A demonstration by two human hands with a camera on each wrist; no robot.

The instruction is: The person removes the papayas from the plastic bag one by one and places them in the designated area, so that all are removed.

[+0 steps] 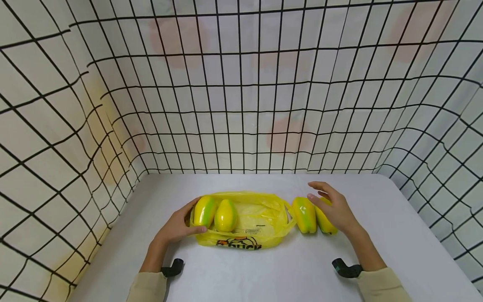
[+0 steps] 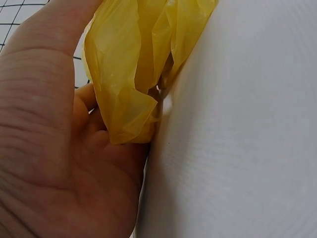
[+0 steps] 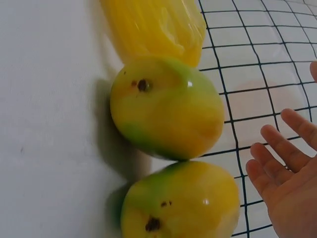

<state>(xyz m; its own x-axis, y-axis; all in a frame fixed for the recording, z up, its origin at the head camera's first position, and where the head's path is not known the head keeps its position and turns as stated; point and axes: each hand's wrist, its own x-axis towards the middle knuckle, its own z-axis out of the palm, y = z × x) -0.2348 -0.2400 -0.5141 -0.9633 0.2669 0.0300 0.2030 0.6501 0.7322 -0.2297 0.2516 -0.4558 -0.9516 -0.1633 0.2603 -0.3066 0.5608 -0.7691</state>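
Note:
A yellow plastic bag (image 1: 260, 241) lies on its side on the table, its mouth spread wide. Two yellow-green mangoes sit in its left end: one mango (image 1: 205, 212) by the thumb, the other mango (image 1: 226, 216) beside it. My left hand (image 1: 179, 222) grips the bag's left end, thumb in front; its fingers are mostly hidden behind. Right of the bag lie two more mangoes, side by side: a nearer mango (image 3: 166, 106) against the bag and an outer mango (image 3: 185, 203). Over the outer one hovers my right hand (image 1: 337, 209), fingers apart and holding nothing.
A white table (image 1: 249, 277) carries everything. Black wire grid (image 1: 249, 96) over pale cloth rises at the back and both sides. Dark wrist mounts (image 1: 346, 268) sit on both wrists, below the beige sleeves.

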